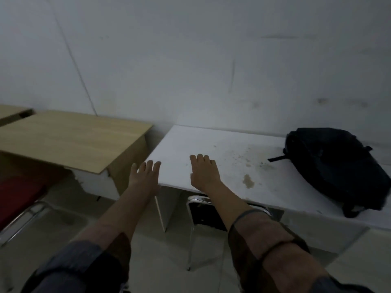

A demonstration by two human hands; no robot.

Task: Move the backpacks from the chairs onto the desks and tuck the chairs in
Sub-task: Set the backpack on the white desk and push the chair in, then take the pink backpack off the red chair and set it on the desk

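A black backpack (338,170) lies on the right part of the white desk (228,144). Under that desk stands a chair with a chrome frame and black back (203,210), pushed in beneath the front edge. My left hand (146,176) hovers at the desk's left front corner, fingers apart, holding nothing. My right hand (204,171) is stretched over the desk's front part, fingers spread and empty. Both forearms reach forward from the bottom of the frame.
A wooden desk (72,140) stands to the left, against the white wall. A red-seated chair with a chrome frame (19,197) sits out in front of it at the far left. Brown stains (248,180) mark the white desk. The floor is pale tile.
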